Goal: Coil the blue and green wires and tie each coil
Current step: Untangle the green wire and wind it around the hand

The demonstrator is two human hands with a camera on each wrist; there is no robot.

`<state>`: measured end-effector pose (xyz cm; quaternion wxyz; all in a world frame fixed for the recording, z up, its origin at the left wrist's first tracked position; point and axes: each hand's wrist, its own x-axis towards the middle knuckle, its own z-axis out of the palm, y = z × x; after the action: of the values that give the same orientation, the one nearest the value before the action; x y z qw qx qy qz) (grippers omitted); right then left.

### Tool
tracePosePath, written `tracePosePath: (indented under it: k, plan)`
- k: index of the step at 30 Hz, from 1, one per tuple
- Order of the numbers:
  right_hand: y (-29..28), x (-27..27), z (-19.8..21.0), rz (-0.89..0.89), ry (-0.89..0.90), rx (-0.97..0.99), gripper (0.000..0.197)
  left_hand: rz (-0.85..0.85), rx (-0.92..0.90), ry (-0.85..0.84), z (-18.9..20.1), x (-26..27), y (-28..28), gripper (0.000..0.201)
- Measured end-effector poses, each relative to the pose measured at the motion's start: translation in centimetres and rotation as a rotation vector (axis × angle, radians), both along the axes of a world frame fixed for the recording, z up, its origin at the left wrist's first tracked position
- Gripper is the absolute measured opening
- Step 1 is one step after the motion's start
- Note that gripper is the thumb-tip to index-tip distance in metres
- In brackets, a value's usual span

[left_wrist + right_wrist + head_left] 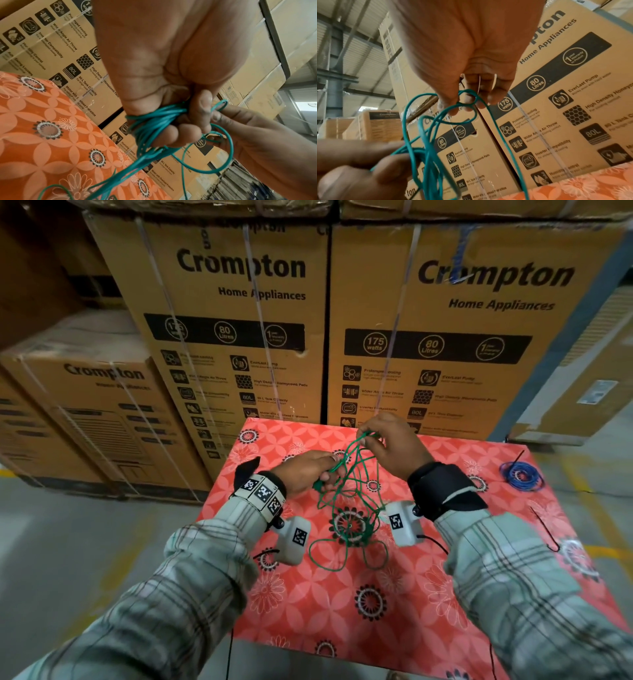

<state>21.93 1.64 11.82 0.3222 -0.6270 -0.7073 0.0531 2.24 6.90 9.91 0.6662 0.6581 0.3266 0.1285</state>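
Observation:
The green wire (pixel 346 508) hangs in loose tangled loops between my hands, and its lower loops lie on the red flowered table (pixel 342 611). My left hand (pixel 320 472) grips a bundle of green wire (pixel 154 121) turns in its curled fingers. My right hand (pixel 371 438) is raised a little higher and pinches a loop of the green wire (pixel 467 102) between thumb and fingertips. The blue wire (pixel 522 475) lies coiled at the table's far right edge, apart from both hands.
Tall cardboard appliance boxes (pixel 239 320) stand close behind the table. Two thin black ties (pixel 548 529) lie on the table's right side, one by the blue coil. Grey floor (pixel 85 542) lies left of the table.

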Motion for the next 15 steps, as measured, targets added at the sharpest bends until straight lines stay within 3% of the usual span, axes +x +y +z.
tracePosePath:
  k: [5,8,11,15]
  plan:
    - [0.3,0.1,-2.2,-0.044,0.030,-0.109,0.011,-0.034,-0.111,-0.011,-0.1,0.3,0.0,0.033]
    - [0.0,0.5,-3.1,-0.109,0.105,-0.132,0.029,0.077,-0.165,-0.032,-0.2,1.2,-0.1,0.033]
    - [-0.6,1.0,-3.2,-0.199,0.164,-0.006,0.042,0.219,-0.231,-0.087,-0.1,2.1,0.5,0.033]
    - [-1.7,0.8,-2.8,-0.179,0.319,0.140,0.010,0.267,-0.257,-0.117,0.3,3.9,0.7,0.033]
